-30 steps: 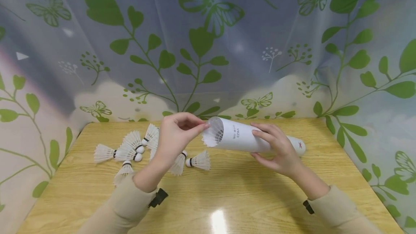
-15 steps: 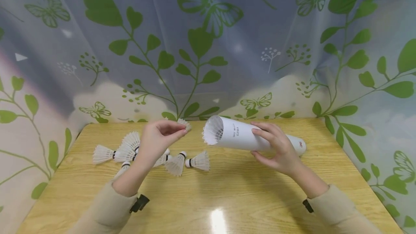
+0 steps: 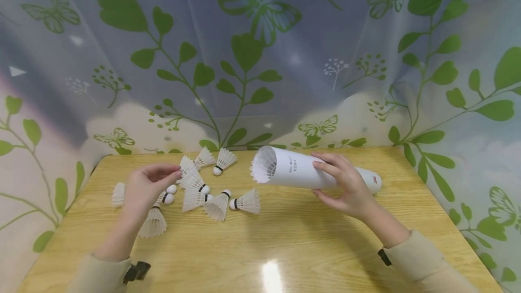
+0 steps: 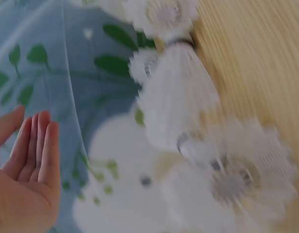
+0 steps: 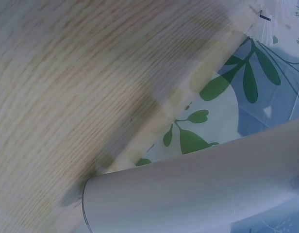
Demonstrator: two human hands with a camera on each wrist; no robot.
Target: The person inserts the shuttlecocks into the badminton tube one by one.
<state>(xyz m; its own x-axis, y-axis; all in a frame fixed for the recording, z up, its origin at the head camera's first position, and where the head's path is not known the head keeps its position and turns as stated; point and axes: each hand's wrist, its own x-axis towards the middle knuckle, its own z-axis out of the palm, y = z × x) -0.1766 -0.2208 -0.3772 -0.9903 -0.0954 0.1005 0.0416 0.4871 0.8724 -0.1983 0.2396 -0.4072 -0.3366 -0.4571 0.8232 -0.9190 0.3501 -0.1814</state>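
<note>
Grip of the right hand [image 3: 346, 188] is closed round the white tube [image 3: 297, 168], right of centre in the frame; the tube's mouth points left, and the feathers of one shuttlecock [image 3: 260, 165] show there. Left of centre, the left hand [image 3: 143, 189] is released, its fingers nearly straight and together; the left wrist view shows them apart from the loose shuttlecocks [image 3: 217, 205]. These lie scattered across the left and middle of the wooden surface [image 3: 325, 257], some partly hidden behind that hand. Across the upper frame hangs a curtain [image 3: 317, 35] printed with green leaves and butterflies.
</note>
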